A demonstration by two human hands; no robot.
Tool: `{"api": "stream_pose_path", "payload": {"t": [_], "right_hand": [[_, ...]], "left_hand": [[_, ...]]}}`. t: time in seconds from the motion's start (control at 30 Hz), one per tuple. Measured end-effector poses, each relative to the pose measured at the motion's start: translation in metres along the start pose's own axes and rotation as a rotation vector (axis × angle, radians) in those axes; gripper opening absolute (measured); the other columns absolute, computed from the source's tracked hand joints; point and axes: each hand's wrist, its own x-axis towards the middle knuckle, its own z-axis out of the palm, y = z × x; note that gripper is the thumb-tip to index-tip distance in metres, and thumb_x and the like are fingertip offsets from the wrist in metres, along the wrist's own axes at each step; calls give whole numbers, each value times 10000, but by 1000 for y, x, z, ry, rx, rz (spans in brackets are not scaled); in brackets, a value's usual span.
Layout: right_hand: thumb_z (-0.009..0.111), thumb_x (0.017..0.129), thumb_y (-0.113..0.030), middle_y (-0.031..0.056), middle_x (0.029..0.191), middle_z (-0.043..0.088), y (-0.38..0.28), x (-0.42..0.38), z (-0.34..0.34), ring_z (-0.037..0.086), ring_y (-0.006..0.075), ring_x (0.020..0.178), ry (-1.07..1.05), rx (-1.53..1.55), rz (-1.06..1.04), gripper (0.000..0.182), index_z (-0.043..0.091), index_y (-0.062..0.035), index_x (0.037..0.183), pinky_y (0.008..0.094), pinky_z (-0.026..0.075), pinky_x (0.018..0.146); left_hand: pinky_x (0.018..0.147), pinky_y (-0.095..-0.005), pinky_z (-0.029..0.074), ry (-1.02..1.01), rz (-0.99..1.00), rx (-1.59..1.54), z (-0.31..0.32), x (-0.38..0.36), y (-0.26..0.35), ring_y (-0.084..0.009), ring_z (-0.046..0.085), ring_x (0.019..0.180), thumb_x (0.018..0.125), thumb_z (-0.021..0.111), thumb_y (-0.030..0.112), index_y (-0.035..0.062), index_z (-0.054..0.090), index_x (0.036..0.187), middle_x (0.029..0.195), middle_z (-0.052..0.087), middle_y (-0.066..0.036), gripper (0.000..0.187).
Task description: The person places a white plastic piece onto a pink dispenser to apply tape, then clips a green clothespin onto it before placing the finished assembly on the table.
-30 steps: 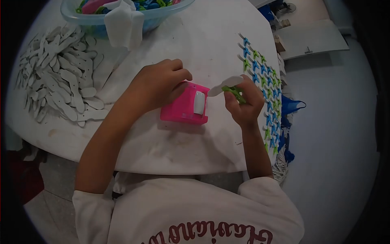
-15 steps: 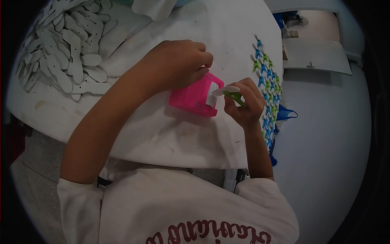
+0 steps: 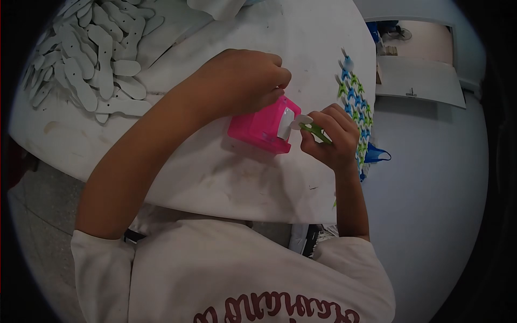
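A bright pink plastic box, with a white strip in its right-hand opening, sits on the table in front of me. My left hand lies over its far side, fingers curled in and fingertips at the far corner. Close by on the right, my right hand pinches a green plastic clip between thumb and fingers. A white rounded flap at the clip's left end points toward the box, right by the white strip.
Flat white perforated strips are heaped at the far left of the white table. Rows of blue and green clips line its right edge. Beyond that edge hangs a blue strap. A thin pointed tool lies toward the back.
My right hand has drawn slightly to the right with the green clip; its white flap now shows rounder, beside the strip. The left hand stays at the box. The whole view has shifted a little.
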Motion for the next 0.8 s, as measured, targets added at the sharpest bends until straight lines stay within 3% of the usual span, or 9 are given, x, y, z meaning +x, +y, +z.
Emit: {"api": "stream_pose_path", "payload": {"t": [0.8], "right_hand": [[757, 614, -69, 48, 682, 561, 5, 3, -4, 564, 209, 624, -304, -38, 5, 262, 632, -51, 844, 345, 476, 547]], "left_hand": [[742, -404, 539, -17, -19, 23, 1, 1, 0, -268, 670, 844, 894, 652, 173, 84, 695, 933, 929, 668, -61, 106]]}}
